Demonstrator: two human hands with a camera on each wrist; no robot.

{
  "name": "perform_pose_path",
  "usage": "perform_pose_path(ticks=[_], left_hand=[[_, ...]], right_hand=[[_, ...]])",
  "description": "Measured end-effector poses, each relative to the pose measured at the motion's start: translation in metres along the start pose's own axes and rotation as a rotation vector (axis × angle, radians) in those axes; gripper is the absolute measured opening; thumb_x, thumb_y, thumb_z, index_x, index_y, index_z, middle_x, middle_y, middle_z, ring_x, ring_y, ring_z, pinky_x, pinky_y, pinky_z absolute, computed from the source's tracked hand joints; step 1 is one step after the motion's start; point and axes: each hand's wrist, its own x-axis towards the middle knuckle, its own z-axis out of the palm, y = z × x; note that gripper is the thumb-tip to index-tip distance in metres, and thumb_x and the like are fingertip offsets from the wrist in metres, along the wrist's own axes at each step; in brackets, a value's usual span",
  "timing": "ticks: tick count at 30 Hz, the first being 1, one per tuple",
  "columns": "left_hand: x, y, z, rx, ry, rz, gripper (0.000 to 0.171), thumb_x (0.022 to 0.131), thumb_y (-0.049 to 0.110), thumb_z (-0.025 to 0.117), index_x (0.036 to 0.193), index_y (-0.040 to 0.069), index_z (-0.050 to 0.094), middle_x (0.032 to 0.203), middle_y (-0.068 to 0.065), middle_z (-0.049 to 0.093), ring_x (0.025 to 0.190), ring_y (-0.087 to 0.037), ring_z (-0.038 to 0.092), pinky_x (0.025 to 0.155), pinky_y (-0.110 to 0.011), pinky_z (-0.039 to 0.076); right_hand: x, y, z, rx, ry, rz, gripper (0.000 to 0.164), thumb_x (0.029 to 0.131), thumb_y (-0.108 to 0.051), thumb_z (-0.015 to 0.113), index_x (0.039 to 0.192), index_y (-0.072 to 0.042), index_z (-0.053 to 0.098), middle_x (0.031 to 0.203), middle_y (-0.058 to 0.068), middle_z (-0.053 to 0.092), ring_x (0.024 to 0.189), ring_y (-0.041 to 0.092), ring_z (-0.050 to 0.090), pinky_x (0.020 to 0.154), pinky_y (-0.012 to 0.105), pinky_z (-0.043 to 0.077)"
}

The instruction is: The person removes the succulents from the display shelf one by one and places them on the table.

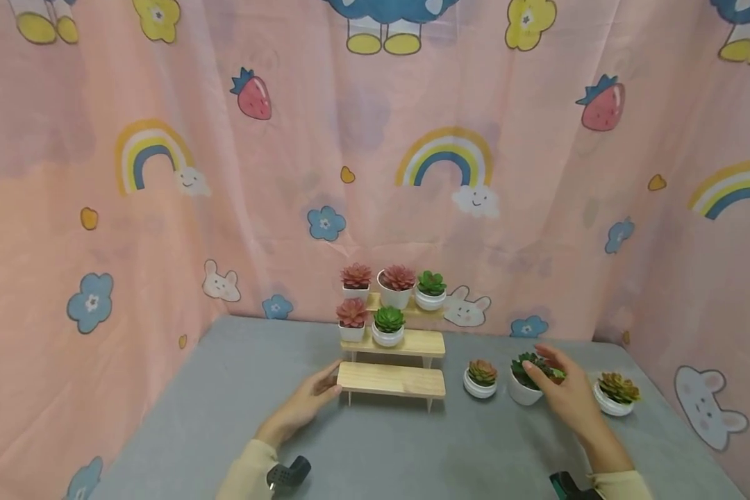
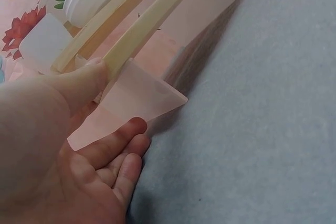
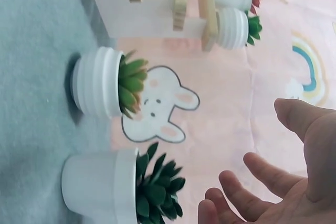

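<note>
A tiered stand with wooden shelves and clear side panels stands on the table. My left hand is at its left end, thumb touching the lowest shelf's end, fingers loosely extended beside the panel. My right hand is spread by a dark green succulent in a plain white pot; in the right wrist view the fingers are apart from it. Left of that pot sits an orange-green succulent in a ribbed white pot; to the right, a yellow-green succulent.
Red succulents and green succulents in white pots stand on the upper and middle shelves. Behind the grey table hangs a pink patterned curtain, which also runs along both sides.
</note>
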Motion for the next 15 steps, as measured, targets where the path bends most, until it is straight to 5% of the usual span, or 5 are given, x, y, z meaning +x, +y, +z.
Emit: perform_pose_path(ticks=[3,7,15], left_hand=[[0.002,0.002,0.0,-0.005,0.004,0.005,0.064,0.105,0.032,0.056,0.16,0.015,0.03,0.147,-0.025,0.052,0.141,-0.044,0.045,0.117,-0.063,0.034],[0.004,0.003,0.0,0.001,-0.004,-0.007,0.063,0.105,0.032,0.056,0.16,0.016,0.03,0.149,-0.024,0.052,0.142,-0.043,0.045,0.118,-0.062,0.033],[0.0,0.002,-0.002,0.002,0.001,-0.022,0.062,0.105,0.028,0.055,0.161,0.014,0.029,0.15,-0.026,0.05,0.143,-0.045,0.042,0.118,-0.064,0.032]], right_hand=[[-0.002,-0.007,0.005,0.01,-0.017,-0.022,0.055,0.103,-0.03,0.06,0.145,0.003,0.047,0.147,0.032,0.047,0.129,0.049,0.047,0.09,0.031,0.049],[-0.006,-0.015,0.015,0.041,-0.044,-0.059,0.054,0.103,-0.027,0.06,0.145,0.004,0.047,0.147,0.033,0.046,0.131,0.051,0.045,0.095,0.064,0.045],[-0.002,-0.028,0.042,0.066,-0.095,-0.056,0.053,0.102,-0.028,0.061,0.145,0.001,0.048,0.146,0.03,0.049,0.131,0.048,0.046,0.101,0.065,0.043]])
